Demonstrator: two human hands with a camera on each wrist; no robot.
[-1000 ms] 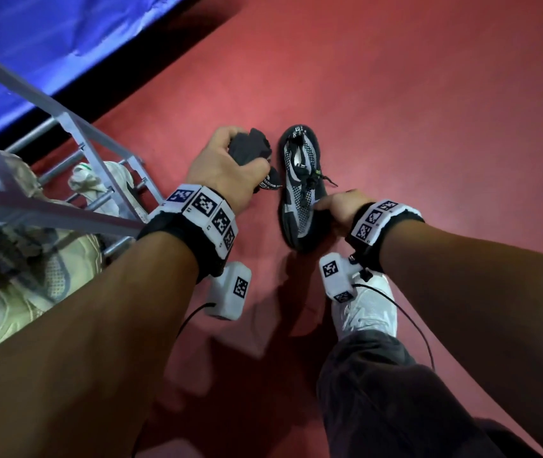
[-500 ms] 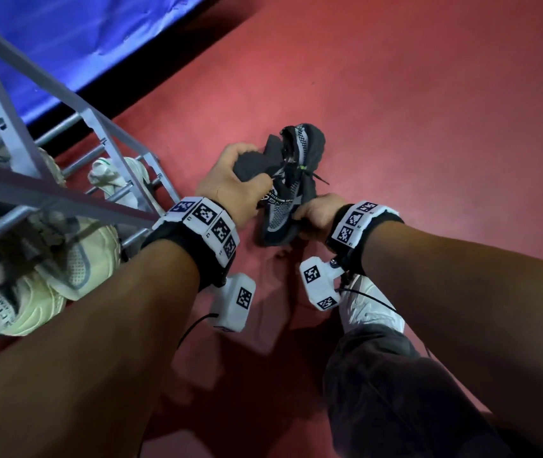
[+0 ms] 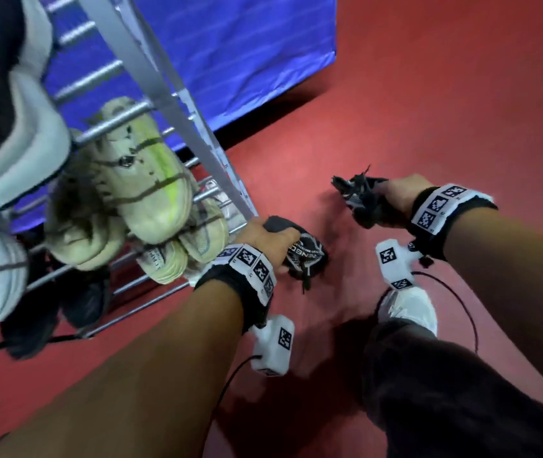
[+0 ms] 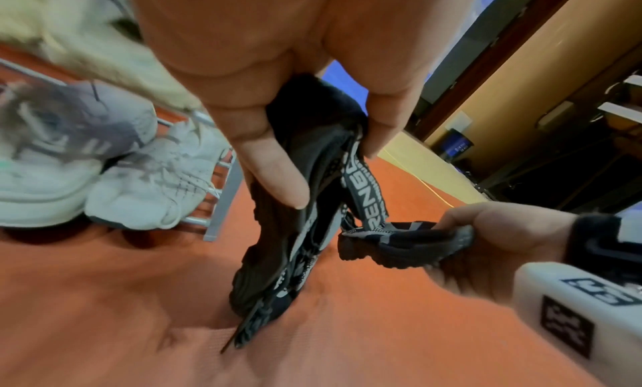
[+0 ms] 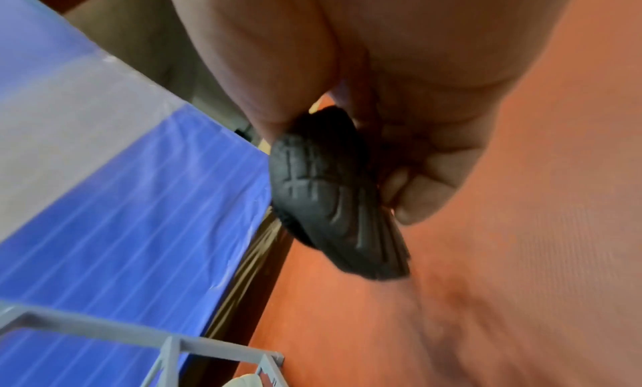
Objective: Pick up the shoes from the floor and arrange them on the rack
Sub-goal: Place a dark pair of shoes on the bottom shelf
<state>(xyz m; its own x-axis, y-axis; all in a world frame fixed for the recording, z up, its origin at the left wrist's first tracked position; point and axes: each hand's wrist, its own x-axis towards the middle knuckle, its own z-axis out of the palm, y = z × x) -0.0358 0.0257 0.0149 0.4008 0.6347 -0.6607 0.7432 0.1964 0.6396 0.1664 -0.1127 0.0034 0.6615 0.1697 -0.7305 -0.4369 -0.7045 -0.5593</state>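
A person's left hand (image 3: 265,238) is gripping one black shoe (image 3: 304,256) w/ curled fingers beside the metal rack (image 3: 164,94); the right hand (image 3: 397,195) is clutching the other black shoe (image 3: 359,198), both above the red floor (image 3: 428,110).

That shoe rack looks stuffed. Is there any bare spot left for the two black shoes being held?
The rack's near tiers are crowded with pale sneakers. Bare bars show only at the back, against the blue sheet. The red floor right of the rack is open. The left hand and right hand each grip a black shoe.
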